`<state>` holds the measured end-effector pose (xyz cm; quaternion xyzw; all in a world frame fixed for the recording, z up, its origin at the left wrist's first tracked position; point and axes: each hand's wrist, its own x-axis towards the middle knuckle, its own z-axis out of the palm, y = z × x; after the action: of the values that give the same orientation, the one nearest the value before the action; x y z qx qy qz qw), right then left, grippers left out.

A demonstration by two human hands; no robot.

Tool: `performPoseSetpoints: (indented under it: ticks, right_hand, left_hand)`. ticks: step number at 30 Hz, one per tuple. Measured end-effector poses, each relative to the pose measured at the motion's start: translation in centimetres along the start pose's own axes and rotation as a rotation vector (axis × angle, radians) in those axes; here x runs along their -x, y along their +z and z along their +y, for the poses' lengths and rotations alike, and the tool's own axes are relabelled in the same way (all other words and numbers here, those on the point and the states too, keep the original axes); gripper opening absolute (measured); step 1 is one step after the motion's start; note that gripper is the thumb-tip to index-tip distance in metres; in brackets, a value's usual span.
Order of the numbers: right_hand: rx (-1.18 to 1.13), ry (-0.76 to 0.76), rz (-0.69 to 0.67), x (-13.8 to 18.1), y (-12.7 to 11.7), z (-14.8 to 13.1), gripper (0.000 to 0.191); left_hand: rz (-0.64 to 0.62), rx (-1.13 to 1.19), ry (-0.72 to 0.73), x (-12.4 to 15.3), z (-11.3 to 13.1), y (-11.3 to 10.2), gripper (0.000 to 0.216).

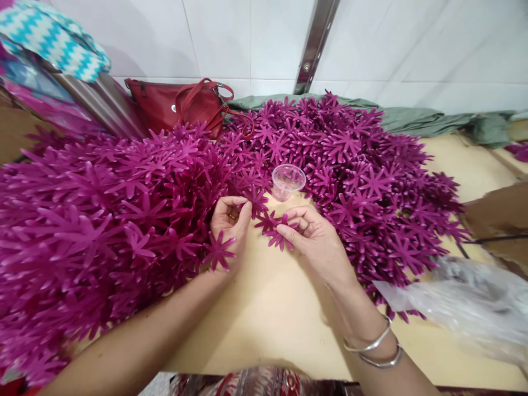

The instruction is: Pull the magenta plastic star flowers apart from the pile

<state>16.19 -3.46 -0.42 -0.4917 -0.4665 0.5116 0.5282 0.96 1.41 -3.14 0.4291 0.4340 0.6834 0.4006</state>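
Note:
Large heaps of magenta plastic flower pieces point(103, 220) cover the table point(264, 324) on the left and at the back right point(355, 159). My left hand point(229, 220) is curled at the edge of the left heap, its fingers pinched on one flower piece point(258, 201). My right hand point(313, 239) holds a small cluster of flower pieces point(275, 228) between thumb and fingers, close to the left hand. A small clear plastic cup point(288, 181) stands just behind both hands. Two silver bangles point(373, 352) sit on my right wrist.
A red handbag point(181, 104) lies against the white tiled wall at the back. Green cloth point(412, 118) runs along the back right. A clear plastic bag point(466, 308) lies at the right front, beside brown cardboard point(499, 214). Patterned fabric point(49, 38) hangs at the top left.

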Motion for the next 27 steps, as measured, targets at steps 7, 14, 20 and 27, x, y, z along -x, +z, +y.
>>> performPoseSetpoints:
  ticks: [7,14,20,27]
  right_hand:
    - [0.354,-0.065,0.049,0.4,0.3,-0.2,0.035]
    - [0.594,-0.307,-0.008,0.7,1.1,0.8,0.035]
    - [0.55,-0.405,0.23,0.2,0.3,0.8,0.006]
    - [0.534,-0.344,0.147,0.3,0.4,0.7,0.012]
  left_hand:
    - [0.013,0.029,-0.004,0.1,0.1,0.2,0.024]
    - [0.015,0.022,0.007,0.4,0.5,0.3,0.024]
    - [-0.022,0.06,0.112,1.0,1.0,0.2,0.026]
    - [-0.121,0.049,0.075,1.6,1.2,0.0,0.022]
